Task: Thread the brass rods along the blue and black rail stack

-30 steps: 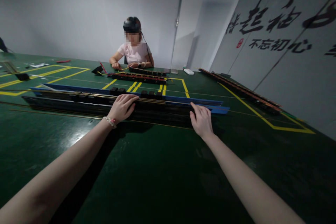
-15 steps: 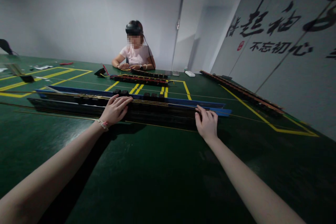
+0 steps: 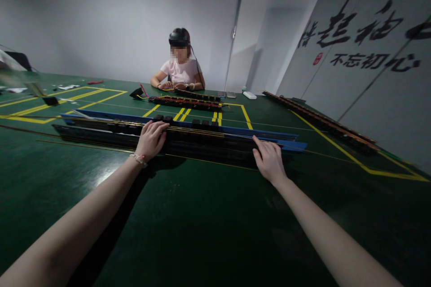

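Note:
A long black trough-like strip (image 3: 208,150) with blue edging (image 3: 294,145) lies crosswise on the green table. Thin brass-coloured rods or wires (image 3: 202,131) run along its top. My left hand (image 3: 151,139) rests left of the strip's middle, its fingers stretched over the rods. Toward the right end, my right hand (image 3: 269,157) touches the strip's near side, thumb apart and index finger extended. Its other fingertips are partly hidden. Small black blocks (image 3: 201,123) stand behind the rods.
Across the table sits a person (image 3: 182,67) wearing a headset, hands at a dark strip with red wires (image 3: 188,103). Another long dark strip (image 3: 319,119) lies at right. A white box (image 3: 249,95) is at the back, yellow tape lines (image 3: 336,149) mark the table.
The view has turned slightly left, so the scene sits farther right. Both hands have shifted a little left along the strip. A blurred pale shape has entered at the left edge.

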The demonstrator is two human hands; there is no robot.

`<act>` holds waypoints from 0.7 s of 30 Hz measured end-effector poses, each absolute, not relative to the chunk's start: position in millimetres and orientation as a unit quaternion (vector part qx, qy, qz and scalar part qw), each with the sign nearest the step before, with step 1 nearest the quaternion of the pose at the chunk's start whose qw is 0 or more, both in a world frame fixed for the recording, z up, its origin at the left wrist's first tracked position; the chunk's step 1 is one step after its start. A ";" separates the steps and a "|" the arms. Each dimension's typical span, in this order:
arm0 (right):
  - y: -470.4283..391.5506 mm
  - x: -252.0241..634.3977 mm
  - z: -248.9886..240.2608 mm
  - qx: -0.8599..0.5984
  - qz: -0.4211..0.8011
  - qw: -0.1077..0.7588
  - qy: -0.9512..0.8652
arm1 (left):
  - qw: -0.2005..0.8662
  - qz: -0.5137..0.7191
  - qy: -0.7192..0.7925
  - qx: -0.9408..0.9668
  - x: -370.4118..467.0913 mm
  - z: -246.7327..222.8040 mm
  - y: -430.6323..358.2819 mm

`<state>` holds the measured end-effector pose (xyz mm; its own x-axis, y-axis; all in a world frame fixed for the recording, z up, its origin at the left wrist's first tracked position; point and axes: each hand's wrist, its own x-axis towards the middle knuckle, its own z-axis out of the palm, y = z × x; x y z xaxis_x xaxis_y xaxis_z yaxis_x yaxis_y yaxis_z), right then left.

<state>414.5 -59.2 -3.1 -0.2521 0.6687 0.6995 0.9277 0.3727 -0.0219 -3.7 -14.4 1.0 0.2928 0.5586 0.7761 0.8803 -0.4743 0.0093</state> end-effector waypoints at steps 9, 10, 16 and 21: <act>-48.0 431.5 -10.5 -0.620 -0.200 0.444 -0.616 | 0.250 -0.404 -0.500 -0.724 -46.9 -0.2 -8.0; -47.3 433.1 -11.1 -0.625 -0.202 0.448 -0.607 | 0.251 -0.410 -0.508 -0.715 -52.0 -1.0 -7.6; -49.9 430.4 -10.2 -0.583 -0.209 0.425 -0.660 | 0.237 -0.413 -0.535 -0.698 -74.8 -1.1 -9.4; -51.4 427.6 -9.2 -0.549 -0.204 0.390 -0.711 | 0.229 -0.419 -0.556 -0.680 -81.3 -0.2 -12.5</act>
<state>427.6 -51.4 -9.2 -0.0930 0.6222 0.7774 0.9393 0.3137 -0.1387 -81.3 -12.5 -0.2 0.0301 0.5646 0.8248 0.9483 -0.2770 0.1550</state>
